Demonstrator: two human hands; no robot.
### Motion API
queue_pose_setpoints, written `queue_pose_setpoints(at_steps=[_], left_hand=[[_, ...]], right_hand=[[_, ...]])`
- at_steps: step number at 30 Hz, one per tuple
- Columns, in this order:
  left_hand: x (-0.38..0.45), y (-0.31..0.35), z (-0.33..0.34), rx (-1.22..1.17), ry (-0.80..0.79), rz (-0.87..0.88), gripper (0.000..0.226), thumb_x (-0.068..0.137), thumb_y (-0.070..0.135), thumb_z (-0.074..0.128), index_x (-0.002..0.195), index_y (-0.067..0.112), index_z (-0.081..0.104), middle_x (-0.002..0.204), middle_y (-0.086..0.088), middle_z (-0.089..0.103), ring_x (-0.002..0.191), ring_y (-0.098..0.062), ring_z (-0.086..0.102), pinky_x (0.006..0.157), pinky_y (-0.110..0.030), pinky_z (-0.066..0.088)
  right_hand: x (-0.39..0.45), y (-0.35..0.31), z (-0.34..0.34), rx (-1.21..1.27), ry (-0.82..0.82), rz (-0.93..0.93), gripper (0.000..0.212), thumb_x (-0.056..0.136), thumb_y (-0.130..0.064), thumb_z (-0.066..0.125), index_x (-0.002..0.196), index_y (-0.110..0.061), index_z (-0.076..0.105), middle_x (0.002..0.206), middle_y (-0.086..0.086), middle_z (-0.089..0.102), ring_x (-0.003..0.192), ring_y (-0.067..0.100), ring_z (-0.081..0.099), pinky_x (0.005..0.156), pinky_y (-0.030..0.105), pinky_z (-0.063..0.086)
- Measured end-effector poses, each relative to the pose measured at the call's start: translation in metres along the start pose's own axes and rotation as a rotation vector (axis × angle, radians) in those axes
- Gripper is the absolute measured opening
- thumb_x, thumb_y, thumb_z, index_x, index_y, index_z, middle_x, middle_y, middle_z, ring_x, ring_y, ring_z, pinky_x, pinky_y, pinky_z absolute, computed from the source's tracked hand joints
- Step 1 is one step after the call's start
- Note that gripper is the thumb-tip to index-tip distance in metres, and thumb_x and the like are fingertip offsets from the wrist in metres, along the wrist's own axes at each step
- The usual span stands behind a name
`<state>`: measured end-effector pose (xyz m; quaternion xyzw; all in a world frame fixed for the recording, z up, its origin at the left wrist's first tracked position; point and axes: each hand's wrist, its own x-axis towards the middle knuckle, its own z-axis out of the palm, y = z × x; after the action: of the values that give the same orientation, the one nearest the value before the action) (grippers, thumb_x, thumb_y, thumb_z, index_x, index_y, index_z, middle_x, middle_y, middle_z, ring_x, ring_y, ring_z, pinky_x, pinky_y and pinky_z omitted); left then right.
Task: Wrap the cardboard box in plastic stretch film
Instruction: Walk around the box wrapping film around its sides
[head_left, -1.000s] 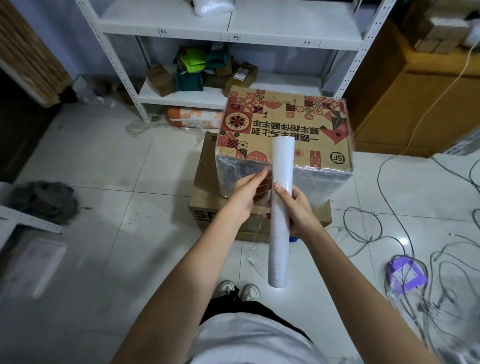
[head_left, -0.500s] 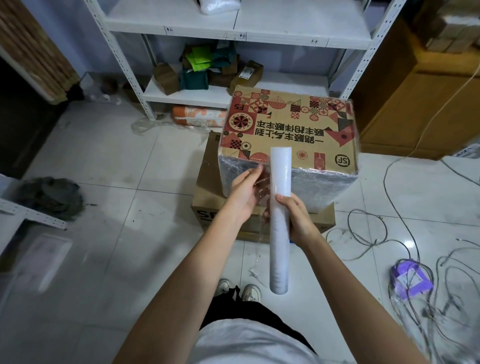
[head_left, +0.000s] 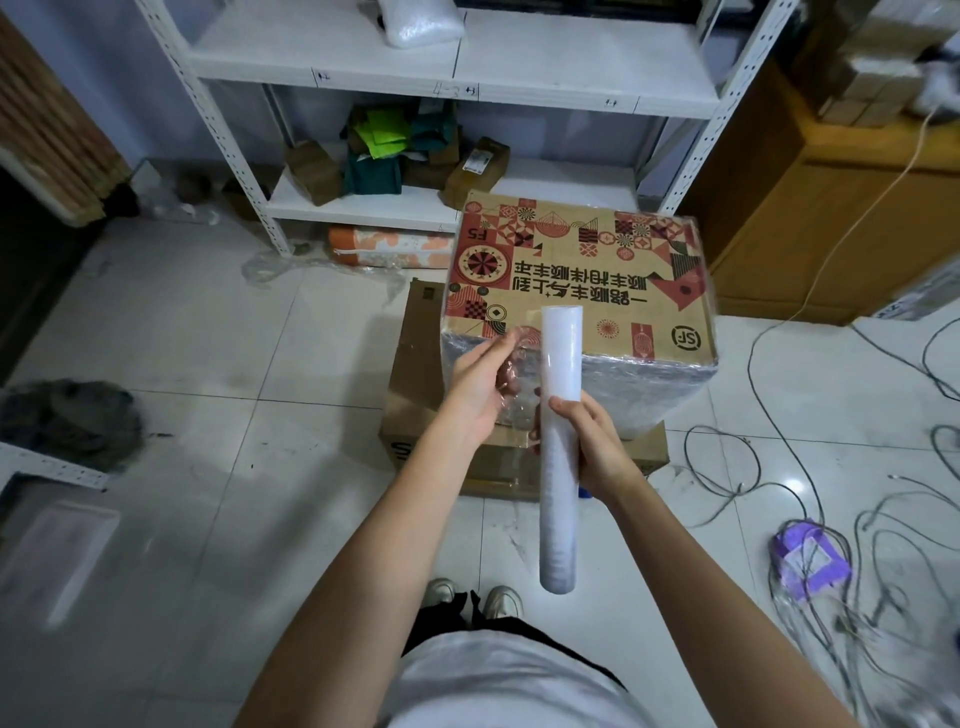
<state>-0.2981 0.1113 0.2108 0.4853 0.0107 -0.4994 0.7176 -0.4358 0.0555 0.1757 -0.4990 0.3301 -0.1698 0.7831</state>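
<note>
The printed cardboard box (head_left: 579, 291) stands just beyond both hands on a plain carton (head_left: 415, 415), its near side already glazed with film, its far side out of sight. The right hand (head_left: 592, 447) clasps the upright stretch film roll (head_left: 559, 447) at mid-length, covering part of it. The left hand (head_left: 480, 387), just left of the roll, has its fingers reaching toward it into clear film; whether they pinch it is hard to make out. Cables (head_left: 831, 493) sprawl to the right, a white shelf (head_left: 467, 73) beyond.
</note>
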Motion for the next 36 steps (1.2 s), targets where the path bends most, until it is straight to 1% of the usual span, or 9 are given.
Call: queue_pose_setpoints(at_steps=[3, 6, 8, 12, 15, 20, 24, 31, 36], left_hand=[[0.002, 0.009, -0.008, 0.058, 0.031, 0.027, 0.008, 0.088, 0.015, 0.063, 0.093, 0.011, 0.068, 0.066, 0.005, 0.055, 0.048, -0.004, 0.042, 0.042, -0.016, 0.036], [0.005, 0.013, -0.017, 0.171, 0.113, 0.115, 0.005, 0.089, 0.017, 0.064, 0.089, 0.018, 0.069, 0.059, 0.008, 0.053, 0.045, -0.002, 0.041, 0.044, -0.016, 0.036], [0.008, 0.013, -0.024, 0.221, 0.188, 0.224, 0.006, 0.09, 0.019, 0.062, 0.087, 0.022, 0.066, 0.057, 0.011, 0.055, 0.046, -0.002, 0.043, 0.044, -0.015, 0.037], [0.015, 0.009, -0.036, 0.459, 0.326, 0.544, 0.011, 0.095, 0.016, 0.054, 0.085, 0.021, 0.055, 0.078, 0.009, 0.057, 0.068, -0.002, 0.051, 0.06, -0.009, 0.04], [0.024, 0.004, -0.049, 0.575, 0.362, 0.735, 0.007, 0.096, 0.011, 0.049, 0.091, 0.014, 0.052, 0.08, 0.012, 0.055, 0.071, -0.002, 0.05, 0.065, -0.01, 0.04], [0.049, 0.002, -0.075, 0.744, 0.345, 0.835, 0.009, 0.098, 0.014, 0.046, 0.094, 0.01, 0.053, 0.074, 0.016, 0.052, 0.063, -0.002, 0.049, 0.058, -0.015, 0.039], [0.069, 0.003, -0.091, 0.811, 0.353, 0.89, 0.015, 0.098, 0.015, 0.046, 0.097, 0.003, 0.055, 0.082, 0.005, 0.057, 0.072, -0.01, 0.053, 0.062, -0.024, 0.043], [0.102, -0.004, -0.109, 0.814, 0.353, 0.98, 0.025, 0.096, 0.02, 0.043, 0.098, -0.002, 0.055, 0.082, 0.001, 0.058, 0.07, -0.018, 0.056, 0.06, -0.028, 0.044], [0.13, -0.017, -0.122, 0.846, 0.304, 1.137, 0.026, 0.097, 0.024, 0.041, 0.096, 0.0, 0.053, 0.077, 0.008, 0.052, 0.062, -0.008, 0.049, 0.052, -0.026, 0.042]], right_hand=[[0.004, 0.001, 0.008, -0.047, 0.054, -0.018, 0.027, 0.078, -0.033, 0.067, 0.092, -0.012, 0.058, 0.073, 0.008, 0.06, 0.063, 0.021, 0.061, 0.062, 0.037, 0.054], [0.008, 0.004, 0.017, -0.149, 0.122, -0.049, 0.027, 0.081, -0.032, 0.069, 0.101, -0.018, 0.058, 0.081, 0.004, 0.061, 0.069, 0.016, 0.064, 0.064, 0.036, 0.055], [0.011, 0.007, 0.024, -0.202, 0.139, -0.059, 0.036, 0.076, -0.035, 0.073, 0.106, -0.02, 0.058, 0.09, 0.004, 0.062, 0.08, 0.018, 0.063, 0.072, 0.038, 0.057], [0.016, 0.018, 0.043, -0.214, 0.167, -0.065, 0.045, 0.073, -0.034, 0.075, 0.108, -0.015, 0.056, 0.099, 0.011, 0.063, 0.089, 0.025, 0.065, 0.08, 0.043, 0.056], [0.024, 0.031, 0.058, -0.257, 0.237, -0.058, 0.039, 0.074, -0.032, 0.076, 0.104, -0.019, 0.056, 0.101, 0.013, 0.064, 0.093, 0.029, 0.065, 0.081, 0.044, 0.056], [0.046, 0.052, 0.073, -0.316, 0.32, -0.079, 0.027, 0.076, -0.027, 0.076, 0.096, -0.02, 0.058, 0.09, 0.005, 0.063, 0.083, 0.015, 0.063, 0.072, 0.036, 0.053], [0.068, 0.069, 0.077, -0.318, 0.314, -0.127, 0.017, 0.077, -0.022, 0.075, 0.083, -0.02, 0.059, 0.073, -0.007, 0.058, 0.068, 0.001, 0.056, 0.061, 0.021, 0.047], [0.097, 0.089, 0.07, -0.405, 0.367, -0.246, 0.024, 0.072, -0.022, 0.079, 0.087, -0.026, 0.06, 0.081, -0.004, 0.064, 0.077, 0.011, 0.062, 0.065, 0.025, 0.052], [0.109, 0.107, 0.058, -0.364, 0.351, -0.327, 0.034, 0.074, -0.016, 0.078, 0.098, -0.026, 0.055, 0.095, 0.003, 0.065, 0.087, 0.011, 0.064, 0.072, 0.025, 0.056]])
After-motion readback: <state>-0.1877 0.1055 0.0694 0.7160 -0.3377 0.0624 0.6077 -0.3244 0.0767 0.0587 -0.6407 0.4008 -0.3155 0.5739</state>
